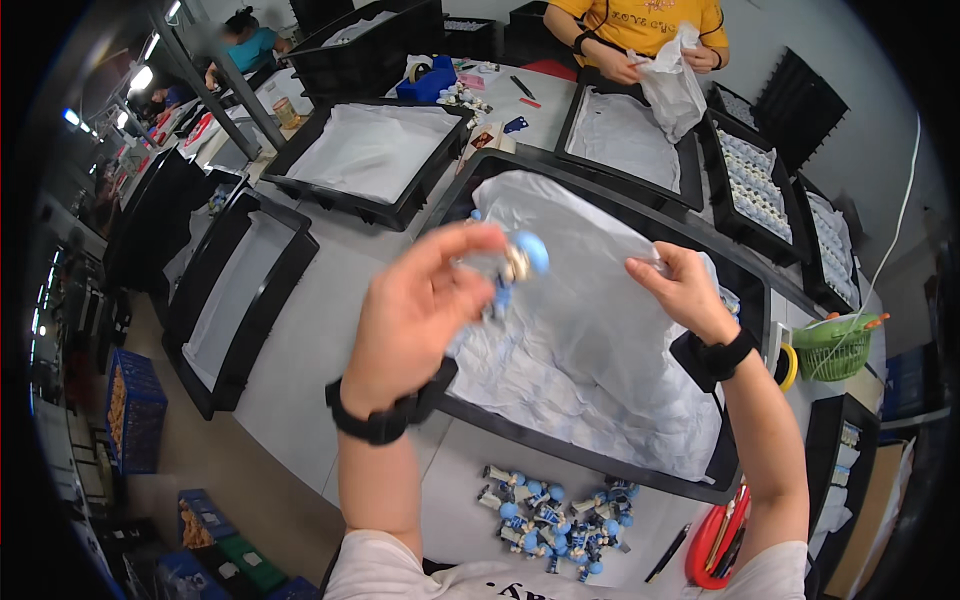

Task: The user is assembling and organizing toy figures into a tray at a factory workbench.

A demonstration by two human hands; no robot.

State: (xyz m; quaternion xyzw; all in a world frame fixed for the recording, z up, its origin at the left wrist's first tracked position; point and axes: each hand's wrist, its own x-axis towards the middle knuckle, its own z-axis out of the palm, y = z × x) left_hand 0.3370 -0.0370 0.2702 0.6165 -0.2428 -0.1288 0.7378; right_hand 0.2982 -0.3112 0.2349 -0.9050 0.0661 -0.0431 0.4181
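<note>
Between the fingers of my left hand (425,300) is a small figurine (520,262) with a round light-blue top, slightly blurred. My right hand (690,285) pinches the edge of a thin white paper sheet (580,260), lifted over the black tray (570,455) in front of me. Crumpled white paper (600,405) lines the tray below both hands. A few blue bits of figurines peek out past the sheet at the tray's far left and right sides. Close to my body, a pile of blue-topped figurines (555,525) lies on the table.
A pen (668,553) and a red holder (715,545) with tools lie right of the pile. Paper-lined black trays (365,150) stand around. A green basket (838,350) is at right. Across the table, a person in a yellow shirt (650,25) holds white paper.
</note>
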